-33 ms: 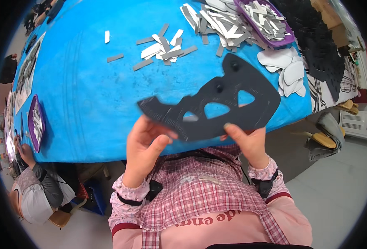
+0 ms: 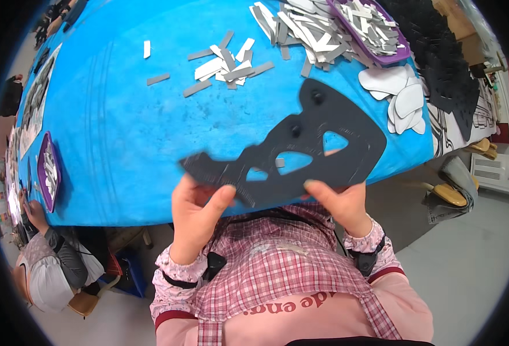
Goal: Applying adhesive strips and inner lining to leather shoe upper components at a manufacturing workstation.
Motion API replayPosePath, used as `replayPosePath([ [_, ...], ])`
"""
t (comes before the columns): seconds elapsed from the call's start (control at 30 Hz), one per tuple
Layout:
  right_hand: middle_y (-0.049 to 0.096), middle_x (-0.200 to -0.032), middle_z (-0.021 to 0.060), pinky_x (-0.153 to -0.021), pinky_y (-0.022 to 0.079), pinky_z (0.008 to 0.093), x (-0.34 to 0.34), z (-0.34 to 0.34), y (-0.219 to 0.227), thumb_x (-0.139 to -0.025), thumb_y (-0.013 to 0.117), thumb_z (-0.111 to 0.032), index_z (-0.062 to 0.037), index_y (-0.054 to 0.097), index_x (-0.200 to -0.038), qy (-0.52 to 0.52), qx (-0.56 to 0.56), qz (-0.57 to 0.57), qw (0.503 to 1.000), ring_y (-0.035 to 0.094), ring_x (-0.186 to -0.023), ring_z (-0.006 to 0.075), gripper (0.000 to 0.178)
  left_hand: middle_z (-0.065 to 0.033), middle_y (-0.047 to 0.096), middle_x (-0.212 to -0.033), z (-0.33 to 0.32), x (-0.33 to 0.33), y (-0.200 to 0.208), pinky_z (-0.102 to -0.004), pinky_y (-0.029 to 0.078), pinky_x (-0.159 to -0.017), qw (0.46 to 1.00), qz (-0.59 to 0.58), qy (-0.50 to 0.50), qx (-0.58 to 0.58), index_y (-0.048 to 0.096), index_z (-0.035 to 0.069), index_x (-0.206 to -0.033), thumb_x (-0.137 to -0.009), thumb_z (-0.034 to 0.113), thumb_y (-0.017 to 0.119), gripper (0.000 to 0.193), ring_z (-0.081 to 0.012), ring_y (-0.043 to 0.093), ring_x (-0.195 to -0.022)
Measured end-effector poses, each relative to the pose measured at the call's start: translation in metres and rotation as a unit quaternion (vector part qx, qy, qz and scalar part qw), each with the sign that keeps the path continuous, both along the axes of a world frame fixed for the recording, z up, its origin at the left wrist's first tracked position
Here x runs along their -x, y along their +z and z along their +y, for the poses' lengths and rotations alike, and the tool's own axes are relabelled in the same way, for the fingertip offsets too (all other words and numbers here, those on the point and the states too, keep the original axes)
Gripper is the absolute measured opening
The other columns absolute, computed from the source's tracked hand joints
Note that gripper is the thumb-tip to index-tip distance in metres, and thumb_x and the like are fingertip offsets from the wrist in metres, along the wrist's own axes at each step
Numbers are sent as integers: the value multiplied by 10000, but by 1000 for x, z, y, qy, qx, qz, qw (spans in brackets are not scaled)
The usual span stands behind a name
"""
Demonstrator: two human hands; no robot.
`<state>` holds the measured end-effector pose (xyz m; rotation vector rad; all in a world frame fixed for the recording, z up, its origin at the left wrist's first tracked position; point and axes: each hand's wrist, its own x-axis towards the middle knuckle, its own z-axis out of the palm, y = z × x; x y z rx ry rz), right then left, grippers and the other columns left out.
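Note:
Between my two hands is a flat black panel with a scalloped far edge, rounded cut-out windows and two round black knobs. My left hand grips its narrow left end, thumb on top and fingers underneath. My right hand pinches the near edge toward the wider right end, its other fingers mostly hidden below. The panel is held tilted above the near edge of the blue-covered table. Through the middle window a small grey piece shows.
Grey and white strips lie loose beyond the panel, with a larger heap behind. A purple basket of strips, white rounded pads and stacked black sheets are at right. At left, another purple basket stands near a co-worker's hand.
The panel has shifted slightly left and tilted, its left end now lower. Both hands have moved a little with it and keep their hold. A grey piece now shows through the middle window.

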<state>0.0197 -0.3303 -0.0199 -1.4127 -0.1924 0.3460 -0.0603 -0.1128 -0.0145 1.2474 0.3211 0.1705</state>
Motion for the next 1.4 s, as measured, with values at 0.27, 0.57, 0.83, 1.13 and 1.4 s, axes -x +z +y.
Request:
replayPosePath([
  [0.27, 615, -666, 41, -436, 427, 183, -17, 5, 25, -786, 702, -65, 28, 583, -961, 66, 133, 120, 982, 568, -504, 83, 231, -74, 650, -853, 6, 13, 1, -219, 509, -576, 983, 75, 40, -161, 589, -27, -960, -814, 25, 676, 178, -121, 628, -677],
  [0.57, 618, -701, 58, -414, 434, 190, -23, 4, 39, -783, 683, -21, 34, 583, -896, 46, 144, 110, 982, 560, -474, 88, 160, -79, 656, -831, 10, 3, 14, -212, 478, -505, 974, 117, -22, -193, 616, -41, -910, -808, 1, 671, 123, -117, 624, -618],
  [0.83, 638, -826, 51, -663, 465, 268, -22, 6, 25, -783, 683, -52, 2, 651, -915, 161, 157, 3, 974, 594, -759, 127, 147, -73, 661, -773, -12, -1, 17, -189, 440, -444, 986, 142, -12, -84, 638, -40, -910, -804, -4, 668, 116, -87, 601, -553],
  [1.13, 631, -683, 9, -520, 427, 219, -24, 16, 24, -795, 704, -104, -6, 685, -836, 121, 294, -64, 946, 560, -600, 66, 108, -21, 661, -702, -5, -8, 9, -157, 353, -432, 953, 145, -13, -266, 669, 14, -910, -810, 63, 682, 112, 5, 499, -508],
  [1.4, 628, -667, 23, -500, 433, 270, -25, 18, 22, -752, 742, -172, -51, 682, -779, 106, 323, -79, 937, 574, -549, 133, 137, -25, 651, -702, -4, -10, 7, -150, 368, -443, 957, 157, -20, -245, 667, 6, -887, -810, 59, 682, 95, 3, 534, -542],
])
